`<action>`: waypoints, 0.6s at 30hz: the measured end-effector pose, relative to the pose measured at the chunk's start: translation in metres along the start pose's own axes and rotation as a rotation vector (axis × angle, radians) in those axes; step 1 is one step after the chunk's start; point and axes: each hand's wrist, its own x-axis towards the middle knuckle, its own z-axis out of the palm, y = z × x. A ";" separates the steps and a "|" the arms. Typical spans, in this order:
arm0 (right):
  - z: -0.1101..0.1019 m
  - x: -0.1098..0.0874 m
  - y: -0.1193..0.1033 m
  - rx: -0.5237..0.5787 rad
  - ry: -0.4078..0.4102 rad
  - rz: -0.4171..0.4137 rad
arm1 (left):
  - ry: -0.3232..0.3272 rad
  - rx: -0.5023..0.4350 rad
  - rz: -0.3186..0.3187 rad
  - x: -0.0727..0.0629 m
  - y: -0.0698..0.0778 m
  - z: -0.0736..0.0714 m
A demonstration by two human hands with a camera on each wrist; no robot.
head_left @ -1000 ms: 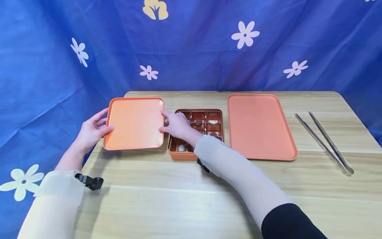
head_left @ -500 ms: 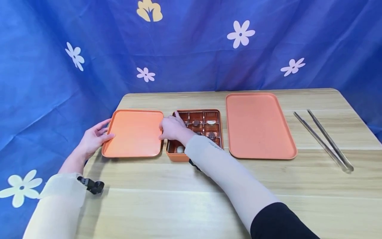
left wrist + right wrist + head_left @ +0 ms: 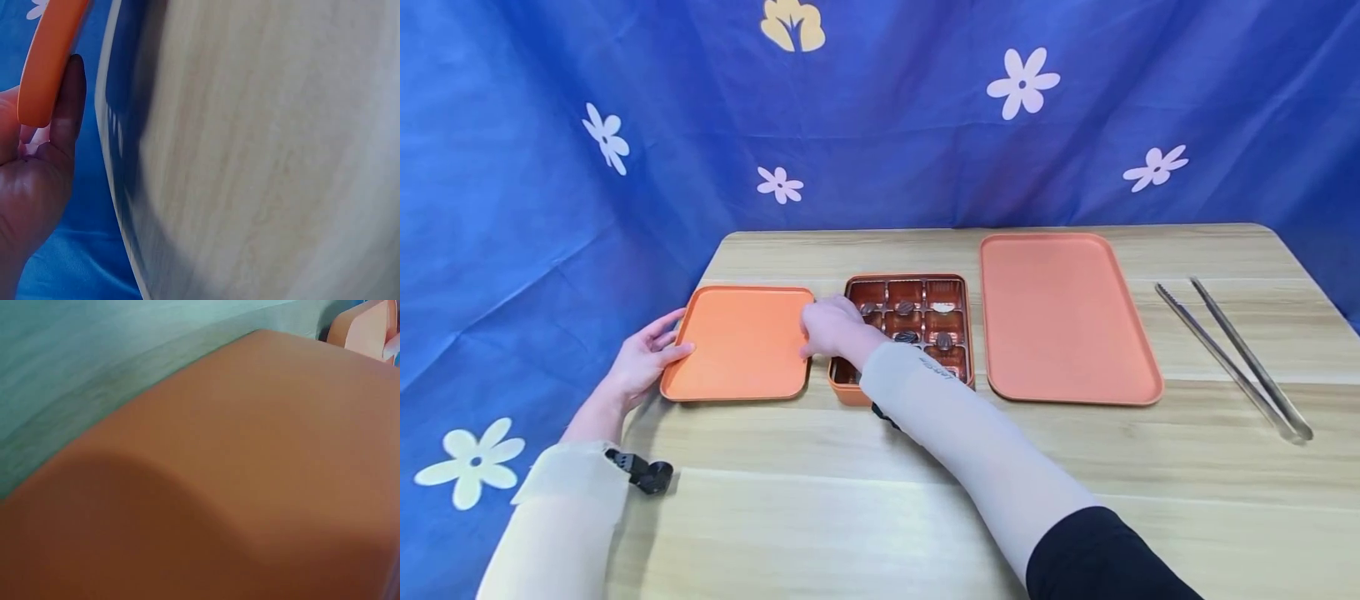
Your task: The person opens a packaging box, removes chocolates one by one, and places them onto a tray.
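A shallow square orange lid (image 3: 741,343), its raised rim facing up, lies level low over the left end of the table. My left hand (image 3: 643,360) pinches its left edge, thumb on top; the left wrist view shows the lid's edge (image 3: 50,69) between thumb and fingers. At the opposite edge my right hand (image 3: 833,323) grips the rim, reaching across the orange box (image 3: 853,395). Brown and white chocolates (image 3: 944,340) sit in the box's brown compartments, partly hidden by my right forearm. The box's side wall (image 3: 262,437) fills most of the right wrist view.
A larger flat salmon tray (image 3: 1067,325) lies right of the box. Metal tongs (image 3: 1232,358) rest spread apart at the table's right side. A blue flowered cloth (image 3: 895,125) hangs behind and to the left of the wooden table (image 3: 925,517).
Both hands have brought the lid down from a raised, slightly tilted position toward the table. The box, tray and tongs have stayed in place.
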 end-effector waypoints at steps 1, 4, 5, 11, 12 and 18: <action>0.001 0.001 -0.001 -0.008 -0.001 0.003 | 0.001 0.004 -0.001 0.000 -0.001 -0.001; 0.003 0.002 -0.001 0.001 0.011 0.014 | 0.007 0.013 -0.002 -0.001 -0.002 -0.002; 0.003 0.002 -0.001 0.004 0.014 0.018 | 0.008 0.017 -0.001 -0.002 -0.002 -0.001; 0.003 -0.001 0.001 0.052 0.018 0.014 | 0.013 0.028 -0.007 -0.003 -0.003 -0.001; 0.003 -0.001 0.001 0.056 0.017 0.013 | 0.014 0.032 -0.011 -0.003 -0.003 0.000; 0.002 -0.002 0.001 0.061 -0.004 0.004 | 0.025 0.073 -0.040 -0.001 -0.002 0.001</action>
